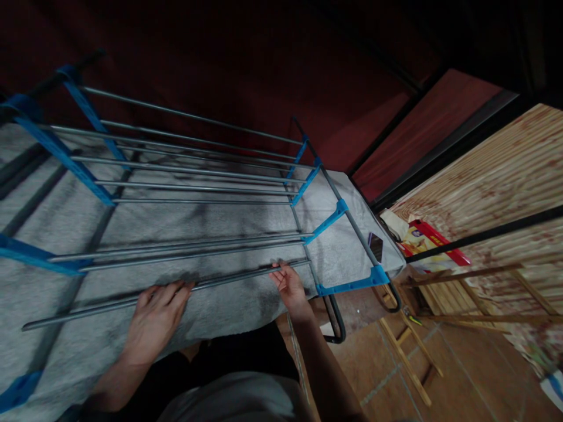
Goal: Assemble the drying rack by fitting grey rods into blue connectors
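Across the rack's (197,189) near side, over the gray-covered tabletop (334,255), our left hand (156,316) curls its fingers over a slim metal rod (229,279). Further right, our right hand (288,284), half open, holds the rod lightly between thumb and fingers, just left of a blue bracket (352,286) and, beyond, a phone (375,247).

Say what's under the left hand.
A metal rod shows at both sides of the left hand, with grey cloth below; anything directly beneath the hand is covered.
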### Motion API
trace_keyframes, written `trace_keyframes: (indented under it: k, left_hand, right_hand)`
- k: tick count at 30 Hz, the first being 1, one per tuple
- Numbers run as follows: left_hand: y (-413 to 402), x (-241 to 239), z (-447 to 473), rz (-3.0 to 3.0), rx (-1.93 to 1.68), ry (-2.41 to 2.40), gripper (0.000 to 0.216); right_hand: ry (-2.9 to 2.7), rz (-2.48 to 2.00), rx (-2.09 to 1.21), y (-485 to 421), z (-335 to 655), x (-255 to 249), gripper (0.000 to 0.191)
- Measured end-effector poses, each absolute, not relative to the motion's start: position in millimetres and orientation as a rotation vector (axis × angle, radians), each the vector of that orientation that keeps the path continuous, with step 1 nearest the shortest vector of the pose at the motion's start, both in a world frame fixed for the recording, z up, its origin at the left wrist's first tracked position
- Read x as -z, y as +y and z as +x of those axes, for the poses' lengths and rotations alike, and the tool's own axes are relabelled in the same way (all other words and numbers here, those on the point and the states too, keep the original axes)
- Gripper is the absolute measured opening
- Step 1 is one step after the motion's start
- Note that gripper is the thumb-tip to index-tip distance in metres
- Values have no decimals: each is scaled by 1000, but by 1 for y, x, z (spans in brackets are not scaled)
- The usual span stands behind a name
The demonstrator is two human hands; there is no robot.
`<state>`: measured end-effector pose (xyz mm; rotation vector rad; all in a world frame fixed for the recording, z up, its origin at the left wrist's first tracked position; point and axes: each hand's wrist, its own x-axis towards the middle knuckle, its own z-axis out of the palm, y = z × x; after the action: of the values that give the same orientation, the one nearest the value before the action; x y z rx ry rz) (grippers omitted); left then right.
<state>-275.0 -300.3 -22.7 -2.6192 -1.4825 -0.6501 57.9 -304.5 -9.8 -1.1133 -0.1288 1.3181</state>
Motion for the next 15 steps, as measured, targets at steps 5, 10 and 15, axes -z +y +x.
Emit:
trace_keyframes:
  k: [5, 10, 15]
  left_hand:
    - [-299, 30, -276, -2647, 553, -1496, 42]
    - [-299, 34, -275, -2661, 575, -1502, 43]
    - [-298, 32, -273, -2688, 573, -1517, 44]
  right_hand:
    - [-132, -1122, -1325, -307, 60, 13, 12]
    - [-172, -1105, -1326, -307, 62, 17, 16]
    - [-219, -1100, -1331, -309, 61, 21, 22]
